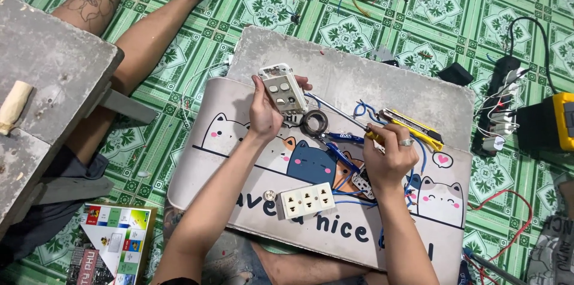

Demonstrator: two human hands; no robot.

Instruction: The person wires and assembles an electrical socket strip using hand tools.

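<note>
**Switch Plate Held at Frame Centre**

The left hand (265, 115) grips a white switch plate (283, 88), tilted, just above centre. The right hand (390, 155) is closed around a screwdriver (344, 116) whose shaft points up-left toward the plate. A tape roll (314, 123) lies between the hands; a white socket (307, 200) rests below on the cat-print mat (442, 225).

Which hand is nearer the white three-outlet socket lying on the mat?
Right. The right hand is up and to the right of the socket; the left hand is farther up, holding the switch plate.

Bright, even overhead light, soft shadows, sharp throughout.
</note>
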